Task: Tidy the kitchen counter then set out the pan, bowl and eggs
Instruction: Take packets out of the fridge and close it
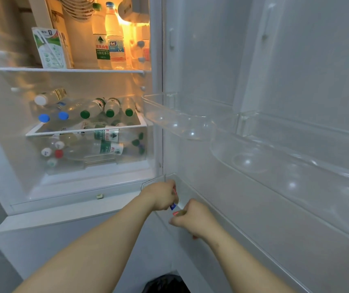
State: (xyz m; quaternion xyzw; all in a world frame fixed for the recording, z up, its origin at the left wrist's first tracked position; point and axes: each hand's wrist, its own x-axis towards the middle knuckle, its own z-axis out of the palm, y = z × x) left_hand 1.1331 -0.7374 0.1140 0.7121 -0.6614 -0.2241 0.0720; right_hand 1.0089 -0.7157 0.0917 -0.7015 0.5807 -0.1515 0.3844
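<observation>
Top shelf (pixel 69 70) bears upright bottles (pixel 101 39) and a carton (pixel 49 49); lower shelf (pixel 80 131) holds lying bottles (pixel 97 106).

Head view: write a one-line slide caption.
Left hand and right hand grip small colourful items at the lowest door shelf of the open fridge, bottles stacked inside.

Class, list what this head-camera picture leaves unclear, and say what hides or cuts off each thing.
Head view: the red-and-blue item in the left hand; fingers cover most of it.
Head view: the red-edged item in the right hand; likewise covered.
Head view: black object, cut by the bottom edge.
Head view: labels on the drawer bottles, blurred behind the clear front.
</observation>
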